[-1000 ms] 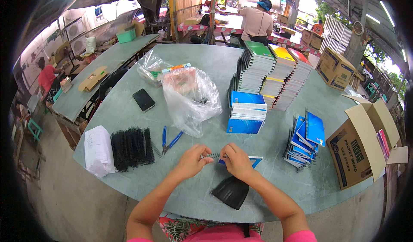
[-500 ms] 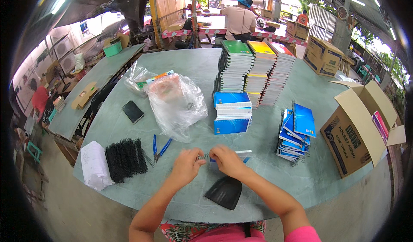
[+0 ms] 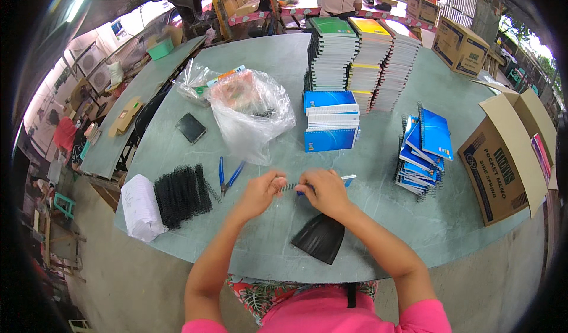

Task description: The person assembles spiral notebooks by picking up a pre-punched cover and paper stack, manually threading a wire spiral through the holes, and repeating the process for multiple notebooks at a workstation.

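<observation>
My left hand is closed, thumb and fingers pinching one end of a dark spiral binding coil. The coil stretches across to my right hand, closed on a small blue-covered notebook. Most of that notebook is hidden under the hand, so how far the coil sits in its edge cannot be seen. Just below lies a black curved pad. Left of my hands are blue-handled pliers and a bundle of black spiral coils.
A white wrapped roll lies at left, with a black wallet-like item and a plastic bag beyond. Stacked blue notebooks, taller notebook piles, spiral-bound notebooks and an open carton stand on the table.
The view has tipped downward, so the table things sit higher in the picture. More of the coil shows between my hands, and less of the notebook shows beyond the right one.
</observation>
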Tool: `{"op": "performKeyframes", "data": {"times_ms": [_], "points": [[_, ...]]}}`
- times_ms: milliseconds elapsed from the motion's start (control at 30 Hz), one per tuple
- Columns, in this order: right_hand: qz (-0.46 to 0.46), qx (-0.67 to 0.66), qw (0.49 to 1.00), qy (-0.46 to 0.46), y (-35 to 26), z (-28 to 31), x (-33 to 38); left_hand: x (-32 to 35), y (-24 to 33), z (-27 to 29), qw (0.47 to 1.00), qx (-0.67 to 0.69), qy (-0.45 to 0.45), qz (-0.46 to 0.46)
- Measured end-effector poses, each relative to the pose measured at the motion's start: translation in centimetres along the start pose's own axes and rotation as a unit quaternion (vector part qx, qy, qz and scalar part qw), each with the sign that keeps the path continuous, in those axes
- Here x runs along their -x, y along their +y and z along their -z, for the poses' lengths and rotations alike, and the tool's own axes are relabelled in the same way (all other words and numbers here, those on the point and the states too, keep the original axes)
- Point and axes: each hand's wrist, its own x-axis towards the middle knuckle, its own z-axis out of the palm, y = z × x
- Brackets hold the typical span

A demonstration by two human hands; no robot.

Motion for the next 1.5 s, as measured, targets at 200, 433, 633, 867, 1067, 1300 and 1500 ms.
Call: {"op": "performKeyframes", "data": {"times_ms": [200, 433, 633, 867, 1067, 1300, 1500], "points": [[-0.024, 0.03, 0.998, -0.056, 0.0, -0.4, -0.1, 0.4, -0.8, 0.2, 0.993, -0.078, 0.045, -0.072], [-0.053, -0.025, 0.996, -0.065, 0.5, 1.2, -0.2, 0.9, 0.1, -0.8, 0.96, -0.238, 0.077, -0.128], [-0.204, -0.094, 0.971, -0.086, 4.1, 4.0, 0.5, 4.7, 1.9, -9.2, 0.975, -0.129, -0.056, -0.169], [-0.268, -0.147, 0.952, -0.027, 3.0, 5.4, 2.8, 2.3, 4.1, -2.4, 0.968, -0.147, 0.172, -0.112], [-0.144, -0.067, 0.985, 0.064, 3.1, 4.6, 4.4, 1.2, 6.1, -2.0, 0.938, -0.18, 0.248, -0.164], [-0.208, -0.095, 0.974, 0.008, 1.8, 6.5, 3.4, 1.3, 4.1, -2.5, 0.944, -0.205, 0.191, -0.175], [-0.311, -0.338, 0.888, -0.013, 4.3, 5.3, 6.1, 1.5, 3.4, -4.3, 0.968, -0.207, 0.089, -0.111]]}}
